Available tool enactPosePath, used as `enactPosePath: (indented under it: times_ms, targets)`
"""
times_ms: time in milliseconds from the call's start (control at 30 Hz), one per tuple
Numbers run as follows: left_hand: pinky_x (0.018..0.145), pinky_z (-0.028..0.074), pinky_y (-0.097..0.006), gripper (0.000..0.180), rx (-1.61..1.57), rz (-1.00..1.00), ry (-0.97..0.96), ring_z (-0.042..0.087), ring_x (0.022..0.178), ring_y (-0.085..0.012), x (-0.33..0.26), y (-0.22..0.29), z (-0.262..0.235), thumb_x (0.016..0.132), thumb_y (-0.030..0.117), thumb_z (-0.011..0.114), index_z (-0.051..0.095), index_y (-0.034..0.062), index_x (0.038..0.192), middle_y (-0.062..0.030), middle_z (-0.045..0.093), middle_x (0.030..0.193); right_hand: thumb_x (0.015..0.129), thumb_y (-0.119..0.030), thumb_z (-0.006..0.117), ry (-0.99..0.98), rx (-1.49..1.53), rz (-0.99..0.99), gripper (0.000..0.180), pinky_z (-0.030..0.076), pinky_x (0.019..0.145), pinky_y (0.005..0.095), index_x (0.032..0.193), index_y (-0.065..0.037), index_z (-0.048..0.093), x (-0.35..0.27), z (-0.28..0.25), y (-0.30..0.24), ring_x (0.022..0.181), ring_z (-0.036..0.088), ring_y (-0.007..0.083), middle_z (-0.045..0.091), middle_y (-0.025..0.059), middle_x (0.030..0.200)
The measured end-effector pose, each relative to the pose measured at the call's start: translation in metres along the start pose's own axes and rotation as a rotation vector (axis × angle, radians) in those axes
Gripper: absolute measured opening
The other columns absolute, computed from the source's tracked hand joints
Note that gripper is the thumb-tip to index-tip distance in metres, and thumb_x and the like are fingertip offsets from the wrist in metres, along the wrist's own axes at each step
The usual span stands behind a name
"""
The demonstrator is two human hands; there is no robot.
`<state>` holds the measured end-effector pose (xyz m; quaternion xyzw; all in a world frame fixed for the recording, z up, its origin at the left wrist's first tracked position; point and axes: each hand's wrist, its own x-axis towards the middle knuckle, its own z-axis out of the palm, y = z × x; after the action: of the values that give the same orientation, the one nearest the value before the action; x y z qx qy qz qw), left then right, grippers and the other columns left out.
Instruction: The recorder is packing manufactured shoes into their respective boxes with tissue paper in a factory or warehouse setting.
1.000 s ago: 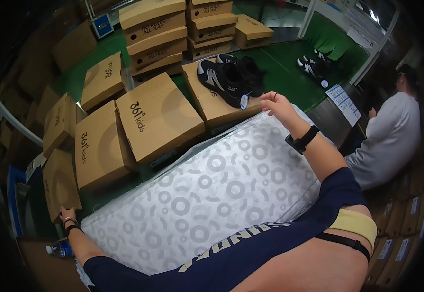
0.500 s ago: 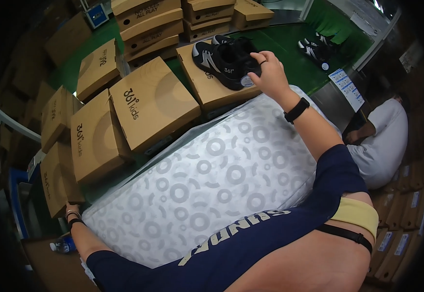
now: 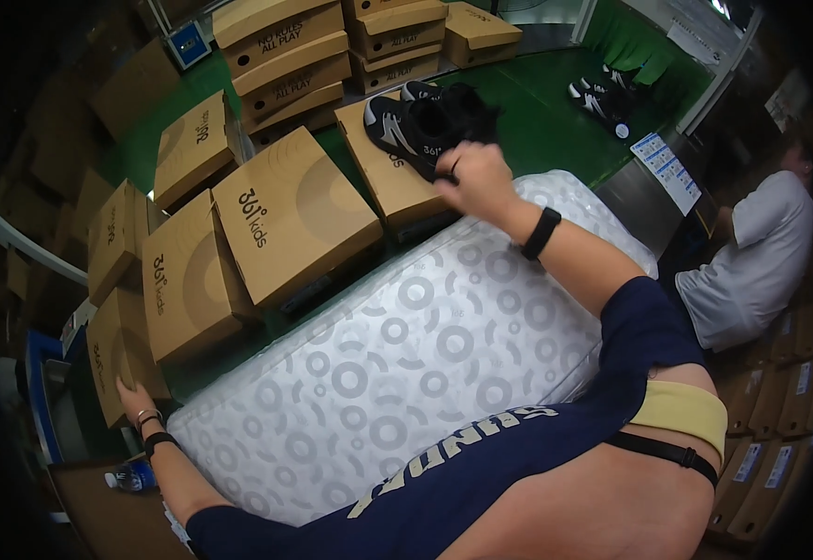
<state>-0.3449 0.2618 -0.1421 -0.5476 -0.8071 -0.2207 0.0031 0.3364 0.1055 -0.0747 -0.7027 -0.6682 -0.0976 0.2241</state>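
Your right hand (image 3: pixel 479 182) has come down and left from the shoe heel since 0.5 s ago. Its fingers are curled by the nearer of 2 black shoes (image 3: pixel 389 129), which sit on a brown box (image 3: pixel 378 185); you can't tell whether they pinch anything. Your left hand (image 3: pixel 133 399) touches the near end of the leftmost carton (image 3: pixel 112 347), but its grip is unclear. White patterned wrapping (image 3: pixel 378 350) lies between your arms.

Matt cardboard box (image 3: pixel 119 341) at the left fingers (image 3: pixel 127 396); cloth-looking shoes (image 3: pixel 393 128) beyond the right fingers (image 3: pixel 450 191); smooth paper (image 3: pixel 425 327) between both hands.
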Motion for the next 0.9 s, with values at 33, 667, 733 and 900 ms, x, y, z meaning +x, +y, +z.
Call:
enactPosePath:
  times_ms: [33, 667, 733, 900]
  targets:
    - [0.09, 0.038, -0.038, 0.046, -0.11, 0.12, 0.071, 0.051, 0.105, -0.0321, -0.012, 0.037, -0.012, 0.078, 0.015, 0.054, 0.043, 0.0081, 0.122, -0.0192, 0.053, 0.114, 0.062, -0.022, 0.07, 0.242, -0.037, 0.034, 0.037, 0.042, 0.077, 0.0364, 0.092, -0.007, 0.058, 0.009, -0.006, 0.005, 0.087, 0.054, 0.0308, 0.057, 0.0143, 0.085]
    - [0.083, 0.044, -0.032, 0.038, -1.886, -0.074, -0.943, 0.055, 0.094, -0.0178, -0.351, 0.262, -0.106, 0.091, 0.029, 0.042, 0.046, 0.0004, 0.115, -0.0072, 0.057, 0.104, 0.078, -0.021, 0.064, -0.068, 1.261, -0.206, 0.056, 0.041, 0.077, 0.0233, 0.124, -0.003, 0.039, -0.063, -0.082, -0.17, 0.087, 0.052, 0.011, 0.057, 0.0073, 0.093]
    - [0.076, 0.046, -0.029, 0.034, -1.703, -0.347, -0.933, 0.057, 0.086, -0.016, -0.348, 0.24, -0.103, 0.09, 0.028, 0.045, 0.049, 0.0014, 0.112, -0.008, 0.059, 0.101, 0.078, -0.015, 0.063, -0.309, 1.441, 0.138, 0.035, 0.044, 0.061, 0.0211, 0.106, 0.001, 0.048, -0.062, -0.038, -0.178, 0.069, 0.055, 0.0088, 0.06, 0.0064, 0.078]
    - [0.062, 0.045, -0.029, 0.034, -0.336, -0.068, -0.167, 0.056, 0.066, -0.0185, -0.307, 0.076, -0.113, 0.081, 0.026, 0.056, 0.054, 0.0039, 0.106, -0.01, 0.06, 0.076, 0.08, -0.018, 0.06, -0.401, 1.223, 0.405, 0.03, 0.044, 0.056, 0.0232, 0.099, 0.001, 0.047, -0.076, 0.005, -0.181, 0.064, 0.056, 0.0115, 0.059, 0.0086, 0.074]
